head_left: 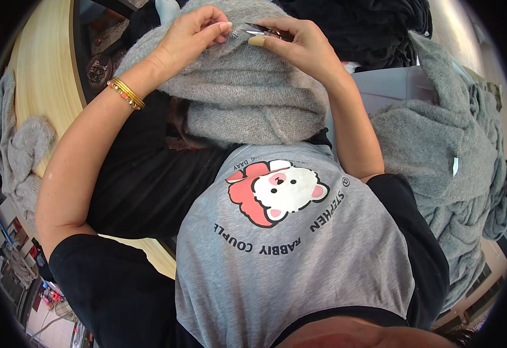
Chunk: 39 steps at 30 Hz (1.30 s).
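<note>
A grey fuzzy knit garment (pixel 247 110) lies bunched over my lap. At its far part, my left hand (pixel 198 30) is closed in a pinch beside a small silvery, sparkling bit (pixel 234 35); whether the fingertips hold that bit, a thread or the knit is too small to tell. Facing it from the right, my right hand (pixel 305 43) is wrapped round a pair of thread snips (pixel 259 30). Their pointed metal blades aim left at the silvery bit, close to my left fingertips. Part of the snips is hidden in my palm.
A pale wooden tabletop (pixel 47 64) curves along the left, with another grey knit piece (pixel 24 145) over its edge. To the right, more grey knitwear (pixel 433 156) hangs in a heap by a pale plastic bin (pixel 386 87). Black folded fabric (pixel 369 29) is piled beyond my right hand.
</note>
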### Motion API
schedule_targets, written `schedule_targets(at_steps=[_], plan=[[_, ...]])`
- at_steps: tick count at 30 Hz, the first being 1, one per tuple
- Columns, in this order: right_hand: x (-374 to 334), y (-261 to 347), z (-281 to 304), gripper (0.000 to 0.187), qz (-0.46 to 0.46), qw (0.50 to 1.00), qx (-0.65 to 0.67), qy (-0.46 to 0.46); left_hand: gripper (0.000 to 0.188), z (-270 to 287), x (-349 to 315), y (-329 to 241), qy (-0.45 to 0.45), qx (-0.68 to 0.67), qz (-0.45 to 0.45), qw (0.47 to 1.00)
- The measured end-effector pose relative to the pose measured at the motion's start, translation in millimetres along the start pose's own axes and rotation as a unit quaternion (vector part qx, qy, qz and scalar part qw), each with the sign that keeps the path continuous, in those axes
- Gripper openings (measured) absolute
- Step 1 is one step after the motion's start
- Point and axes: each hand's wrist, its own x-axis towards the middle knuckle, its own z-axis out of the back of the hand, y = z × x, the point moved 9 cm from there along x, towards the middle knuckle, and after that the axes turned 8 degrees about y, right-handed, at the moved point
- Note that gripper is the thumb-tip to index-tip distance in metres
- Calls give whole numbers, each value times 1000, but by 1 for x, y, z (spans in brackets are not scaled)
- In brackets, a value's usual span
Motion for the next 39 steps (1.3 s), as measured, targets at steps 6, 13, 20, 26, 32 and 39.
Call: schedule_targets(at_steps=[6, 13, 20, 26, 32, 39], plan=[[-2, -1, 3, 37, -17, 999, -17, -21, 18, 3, 3, 9, -28, 58, 19, 998], [-4, -6, 10, 38, -14, 999, -16, -48, 31, -4, 10, 16, 0, 174, -23, 984], [-6, -5, 7, 37, -20, 998, -45, -33, 13, -14, 1, -5, -16, 91, 59, 994], [-5, 6, 3, 36, 3, 996, -85, -31, 12, -11, 4, 7, -37, 8, 53, 998], [-1, 7, -5, 33, -4, 996, -90, -24, 12, -5, -1, 19, -15, 0, 133, 991], [-1, 14, -7, 31, 6, 994, -109, -18, 14, 0, 6, 20, 2, -66, 31, 997]])
